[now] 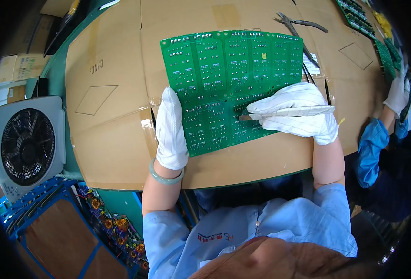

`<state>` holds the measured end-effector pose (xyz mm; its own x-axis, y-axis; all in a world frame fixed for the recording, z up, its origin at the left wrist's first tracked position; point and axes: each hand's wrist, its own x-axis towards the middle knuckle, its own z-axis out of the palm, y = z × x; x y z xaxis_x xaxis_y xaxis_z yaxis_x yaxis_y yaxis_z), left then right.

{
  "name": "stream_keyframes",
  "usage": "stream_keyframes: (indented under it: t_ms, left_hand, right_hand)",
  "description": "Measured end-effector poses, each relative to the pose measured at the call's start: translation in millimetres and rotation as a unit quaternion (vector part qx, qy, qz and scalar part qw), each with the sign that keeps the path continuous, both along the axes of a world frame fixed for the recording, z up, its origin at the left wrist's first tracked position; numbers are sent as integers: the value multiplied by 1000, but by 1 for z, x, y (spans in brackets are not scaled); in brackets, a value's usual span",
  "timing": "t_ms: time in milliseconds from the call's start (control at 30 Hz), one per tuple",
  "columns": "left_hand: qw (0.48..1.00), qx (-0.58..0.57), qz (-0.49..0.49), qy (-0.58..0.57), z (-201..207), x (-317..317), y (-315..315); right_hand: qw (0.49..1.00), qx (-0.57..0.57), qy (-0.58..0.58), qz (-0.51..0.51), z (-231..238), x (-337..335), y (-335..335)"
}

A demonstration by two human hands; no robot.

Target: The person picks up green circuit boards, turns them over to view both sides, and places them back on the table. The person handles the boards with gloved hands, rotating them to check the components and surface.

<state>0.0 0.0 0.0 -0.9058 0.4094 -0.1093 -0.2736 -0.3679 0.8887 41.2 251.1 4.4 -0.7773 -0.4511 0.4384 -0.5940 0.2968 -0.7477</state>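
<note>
So the board (201, 74) is over cardboard (117, 60), left hand (171, 132) along its left edge, probably steadying it, can't tell if gripping. Right hand (294, 112), apart, pinches a brush-like tool (247, 117) over its lower half, seemingly for control.

Left grip (172, 130) touches a printed circuit board (201, 76); right grip (294, 100) pinches a slim tool (317, 110). Pliers (288, 21) lie toward the bench's (108, 153) far edge.
</note>
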Motion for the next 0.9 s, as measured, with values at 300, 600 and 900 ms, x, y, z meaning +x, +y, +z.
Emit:
stream_keyframes:
  t_ms: [300, 600, 900]
  left_hand:
    - [1000, 15, 0, -20, 5, 0, 2]
    - [999, 1, 12, -41, 10, 0, 5]
    - [999, -3, 11, -49, 8, -3, 5]
  right_hand:
    - [1000, 17, 19, 7, 11, 0, -2]
    - [992, -54, -109, -13, 9, 3, -4]
    - [997, -48, -41, -40, -2, 2, -6]
